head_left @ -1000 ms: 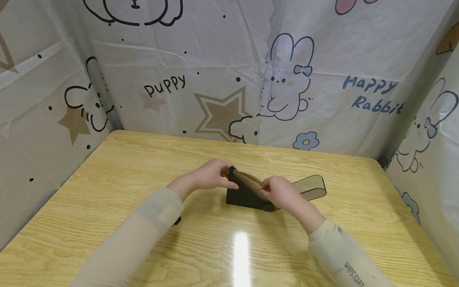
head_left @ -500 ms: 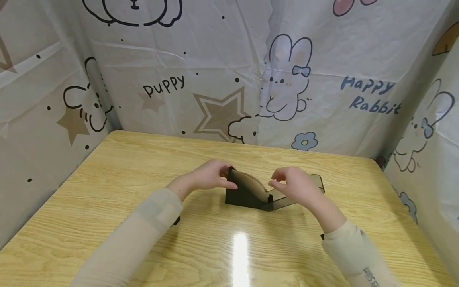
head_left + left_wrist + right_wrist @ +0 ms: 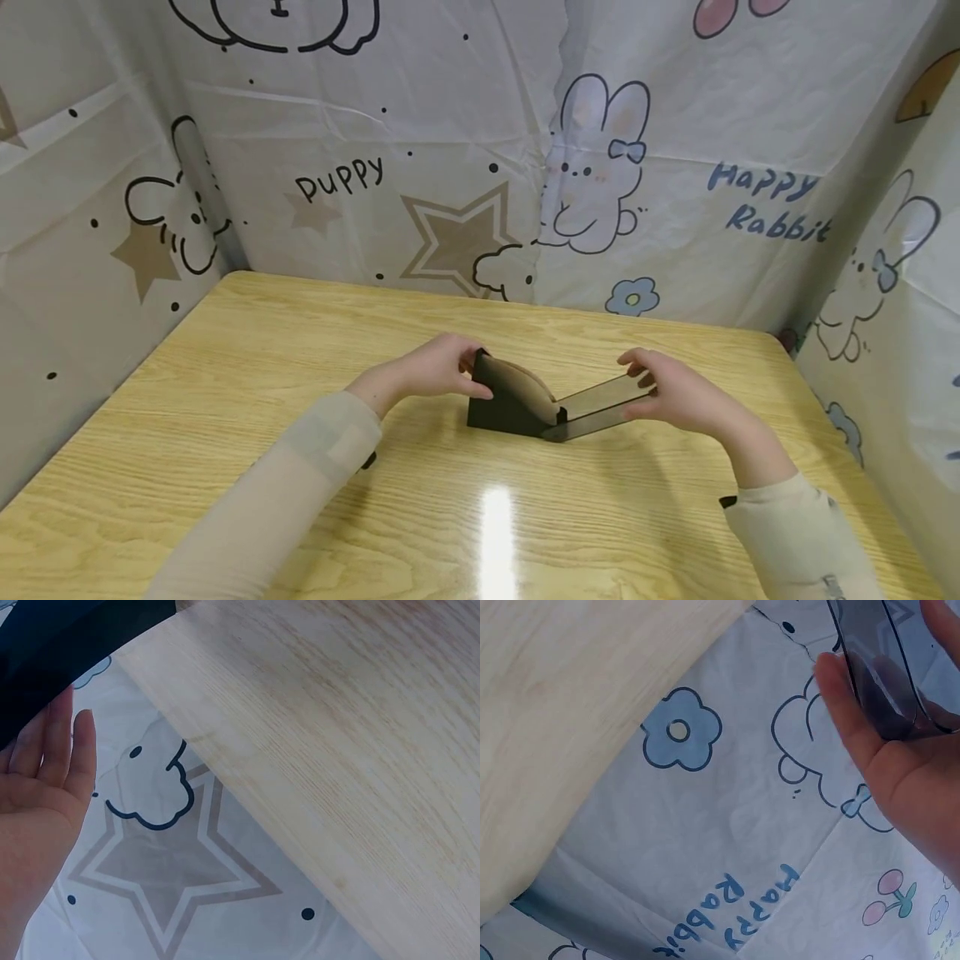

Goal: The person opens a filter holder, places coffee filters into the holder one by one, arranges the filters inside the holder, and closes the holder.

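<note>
A black holder (image 3: 506, 410) with a sloping open side rests on the table. Tan rounded sheets (image 3: 521, 382), looking like coffee filter papers, stand inside it. Its clear lid (image 3: 596, 404) is swung out to the right, tilted slightly upward. My left hand (image 3: 442, 367) grips the holder's tall left end, thumb on the near side. In the left wrist view, the fingers reach behind the dark holder (image 3: 82, 645). At the lid's outer end, my right hand (image 3: 693, 398) holds it between thumb and fingers; the right wrist view shows the see-through lid (image 3: 877, 660) within that hand.
The wood-grain table (image 3: 300, 333) extends around the holder. A white printed cloth (image 3: 450, 150) with rabbits, stars and flowers hangs behind the table's far edge and along both sides. Light glares off the table's near middle.
My right hand has let go of the tan sheets and moved right to the outer end of the clear lid. The left hand keeps its grip on the holder.
</note>
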Motion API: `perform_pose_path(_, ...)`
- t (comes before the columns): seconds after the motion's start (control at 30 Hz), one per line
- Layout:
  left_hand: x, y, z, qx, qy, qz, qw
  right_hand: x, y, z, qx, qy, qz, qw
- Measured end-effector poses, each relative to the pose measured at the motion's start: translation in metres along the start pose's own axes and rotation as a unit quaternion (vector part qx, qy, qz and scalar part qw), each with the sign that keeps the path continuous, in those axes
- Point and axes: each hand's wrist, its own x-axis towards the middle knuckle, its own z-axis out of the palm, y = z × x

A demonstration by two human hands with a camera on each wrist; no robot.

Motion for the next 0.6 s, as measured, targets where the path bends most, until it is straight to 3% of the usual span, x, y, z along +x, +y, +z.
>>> perform_pose_path(0.6, -0.001, -0.007, 0.006, 0.0, -0.006, -0.007, 1.0, 0.009, -0.015, 0.011, 0.114, 0.068, -0.013, 0.9911)
